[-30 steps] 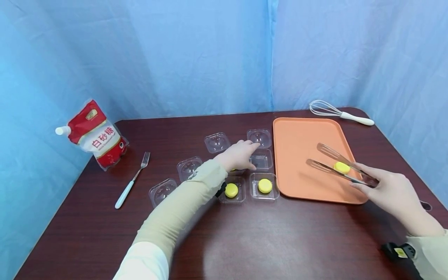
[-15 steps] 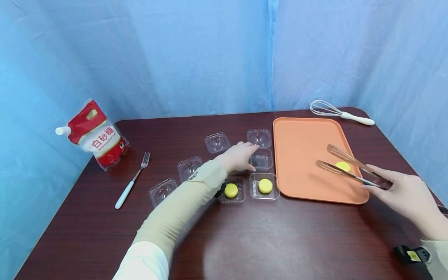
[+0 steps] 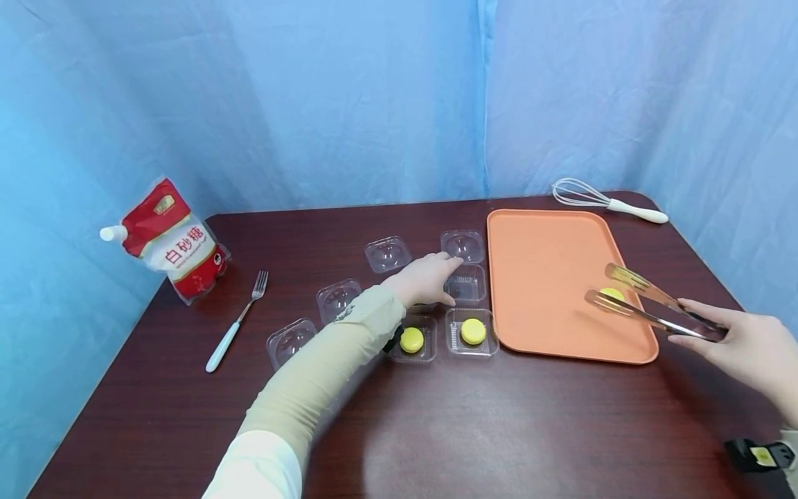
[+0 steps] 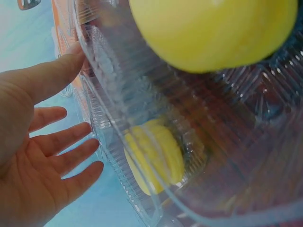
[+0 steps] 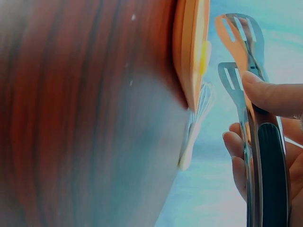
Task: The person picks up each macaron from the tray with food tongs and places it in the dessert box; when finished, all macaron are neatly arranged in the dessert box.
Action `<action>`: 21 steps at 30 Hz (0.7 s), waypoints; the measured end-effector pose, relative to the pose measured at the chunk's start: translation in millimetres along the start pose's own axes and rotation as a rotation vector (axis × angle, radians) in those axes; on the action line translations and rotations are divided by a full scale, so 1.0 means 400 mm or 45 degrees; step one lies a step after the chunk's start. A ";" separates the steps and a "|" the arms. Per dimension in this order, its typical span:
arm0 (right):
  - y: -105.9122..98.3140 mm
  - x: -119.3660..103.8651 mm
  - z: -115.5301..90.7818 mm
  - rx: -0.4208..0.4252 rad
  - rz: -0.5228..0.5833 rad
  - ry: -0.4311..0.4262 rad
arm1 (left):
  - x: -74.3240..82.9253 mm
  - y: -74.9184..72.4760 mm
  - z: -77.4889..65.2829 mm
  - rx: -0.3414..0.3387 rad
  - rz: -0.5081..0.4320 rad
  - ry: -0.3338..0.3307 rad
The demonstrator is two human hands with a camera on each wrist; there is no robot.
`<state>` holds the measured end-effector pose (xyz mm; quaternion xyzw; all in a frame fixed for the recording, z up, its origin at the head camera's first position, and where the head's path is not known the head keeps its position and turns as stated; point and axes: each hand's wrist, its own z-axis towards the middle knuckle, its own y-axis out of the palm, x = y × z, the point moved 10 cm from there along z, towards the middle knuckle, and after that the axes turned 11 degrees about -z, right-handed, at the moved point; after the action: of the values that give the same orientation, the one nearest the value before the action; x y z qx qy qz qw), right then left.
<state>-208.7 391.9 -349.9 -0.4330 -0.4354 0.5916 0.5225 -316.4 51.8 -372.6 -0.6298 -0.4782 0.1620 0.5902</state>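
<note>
My right hand (image 3: pixel 751 350) grips metal tongs (image 3: pixel 654 308) over the right side of the orange tray (image 3: pixel 536 277). The slotted tips stand apart with nothing held between them. Below them a yellow macaron (image 3: pixel 613 294) lies on the tray, partly covered by the tongs. My left hand (image 3: pixel 424 278) reaches over the clear plastic boxes, thumb and fingers spread at the side of a bare box (image 3: pixel 467 285). In the left wrist view, its fingers (image 4: pixel 71 149) are loosely extended beside the box walls. Two yellow macarons (image 3: pixel 411 339) sit in nearer boxes; another box with yellow in it is mostly hidden under the hand.
Several clear domed lids (image 3: pixel 337 299) lie to the left of and behind the boxes. Farther left are a fork (image 3: pixel 237 322) and an upright red-and-white sugar pouch (image 3: pixel 177 242). A white whisk (image 3: pixel 607 201) lies behind the tray. Blue curtains (image 3: pixel 337 104) enclose the table.
My right hand has drawn back to the right with the tongs, while the macaron stays on the tray. My left hand keeps nearly the same place.
</note>
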 end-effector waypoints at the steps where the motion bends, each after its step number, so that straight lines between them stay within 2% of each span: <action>1: 0.008 0.010 -0.001 -0.010 -0.008 0.020 | 0.000 0.000 0.001 -0.001 -0.005 0.001; 5: 0.043 0.045 0.001 -0.048 -0.022 0.032 | -0.001 0.000 0.001 -0.006 -0.026 -0.007; 10: 0.078 0.058 0.001 -0.164 -0.049 0.008 | -0.001 -0.001 0.001 -0.003 -0.054 -0.011; 14: 0.075 0.036 0.001 -0.222 -0.058 -0.022 | -0.003 0.002 0.003 -0.002 -0.069 -0.007; 21: 0.067 0.028 0.002 -0.214 -0.049 -0.015 | -0.003 0.000 0.002 0.006 -0.083 -0.005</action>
<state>-217.0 401.1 -376.3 -0.4632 -0.4949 0.5454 0.4931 -317.7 51.1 -373.1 -0.6123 -0.4992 0.1451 0.5957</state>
